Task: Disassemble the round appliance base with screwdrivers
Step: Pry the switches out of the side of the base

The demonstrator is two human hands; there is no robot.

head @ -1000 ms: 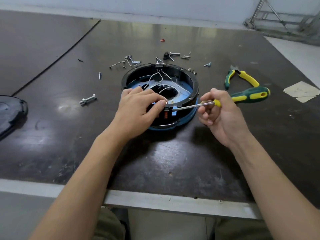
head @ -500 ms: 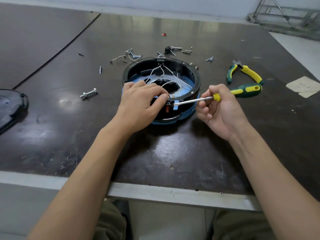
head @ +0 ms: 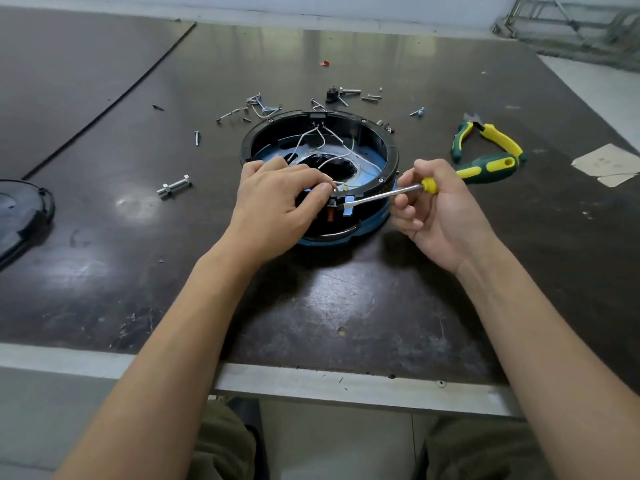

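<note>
Dark, scuffed tabletop (head: 346, 306) with a pale metal front edge fills the head view, and the round appliance base (head: 320, 174) sits near its middle, a black ring on a blue bottom with white wires (head: 313, 140) looping across the open inside. The left hand (head: 277, 206) lies over the near left rim, fingers curled, thumb and forefinger pinched at a small part on the near wall; what exactly they pinch is hidden under the fingers. The right hand (head: 440, 216) is closed around a screwdriver (head: 433, 183) with a green and yellow handle, its flat tip touching the near rim just beside the left thumb. Loose screws (head: 263, 107) and small metal bits are scattered behind the base. A bolt (head: 174, 187) lies well to the left, and a black cover (head: 20, 216) at the far left edge. Green and yellow pliers (head: 485, 136) rest to the right, behind the screwdriver handle, with paper scraps (head: 609, 164) further right.
</note>
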